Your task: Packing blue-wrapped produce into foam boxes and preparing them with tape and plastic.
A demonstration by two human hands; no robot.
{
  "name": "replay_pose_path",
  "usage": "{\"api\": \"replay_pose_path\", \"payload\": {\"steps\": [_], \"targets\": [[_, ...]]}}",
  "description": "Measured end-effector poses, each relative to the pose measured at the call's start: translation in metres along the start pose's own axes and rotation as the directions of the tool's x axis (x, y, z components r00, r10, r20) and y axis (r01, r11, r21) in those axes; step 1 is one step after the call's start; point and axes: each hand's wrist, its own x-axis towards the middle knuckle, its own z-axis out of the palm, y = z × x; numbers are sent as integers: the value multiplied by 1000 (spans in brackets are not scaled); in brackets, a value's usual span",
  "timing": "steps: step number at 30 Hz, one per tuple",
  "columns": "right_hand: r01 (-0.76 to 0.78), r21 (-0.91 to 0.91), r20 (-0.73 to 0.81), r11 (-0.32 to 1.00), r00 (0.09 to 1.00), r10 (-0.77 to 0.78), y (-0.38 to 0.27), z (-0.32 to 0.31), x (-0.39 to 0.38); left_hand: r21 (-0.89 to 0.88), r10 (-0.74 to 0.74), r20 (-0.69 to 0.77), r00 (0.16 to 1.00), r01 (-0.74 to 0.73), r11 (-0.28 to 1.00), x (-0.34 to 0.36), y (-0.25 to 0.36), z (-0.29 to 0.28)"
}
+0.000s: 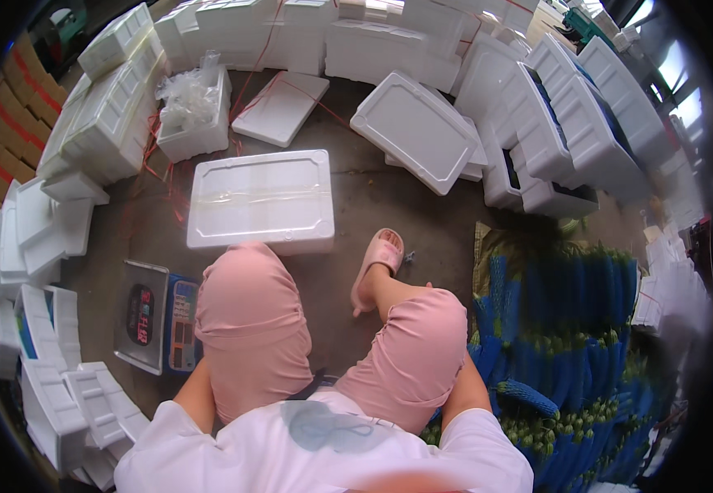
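Observation:
My two upper arms come down beside my pink-trousered knees, and the knees hide both hands. The left arm (198, 396) drops between my thigh and a digital scale (144, 316) with a metal plate and a blue keypad panel. On the other side, my right arm (466, 384) goes down behind my right knee, next to many blue mesh-sleeved bundles (580, 370) with green tips. One such bundle (529, 396) lies crosswise on top of the others. In front of my knees sits a lidded white foam box (262, 197) with clear tape across its lid.
White foam lids (416, 127) lie on the floor ahead. A foam box (195, 123) holds crumpled clear plastic bags. Stacked foam boxes (554, 123) ring the space, and brown cartons (13, 115) stand far left. Loose red strapping (159, 164) trails over the floor.

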Motion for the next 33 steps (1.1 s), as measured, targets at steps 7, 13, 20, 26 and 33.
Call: {"api": "replay_pose_path", "payload": {"steps": [7, 13, 20, 26, 33], "targets": [[-17, 104, 24, 994, 1000, 15, -14, -4, -12, -94, -10, 30, 1000, 12, 995, 6, 4, 21], [-26, 124, 149, 992, 989, 7, -45, 24, 2, -213, -63, -52, 997, 50, 976, -18, -11, 11], [-114, 10, 352, 993, 930, 103, -82, 91, 16, -424, -266, -181, 947, 169, 890, -107, -73, 4], [219, -267, 229, 938, 960, -159, -206, 118, 6, -376, -225, -486, 845, 31, 926, -73, -38, -31], [750, -365, 685, 551, 617, -387, -297, 350, 15, 126, 39, -814, 580, 110, 986, 19, 2, -132]]}}
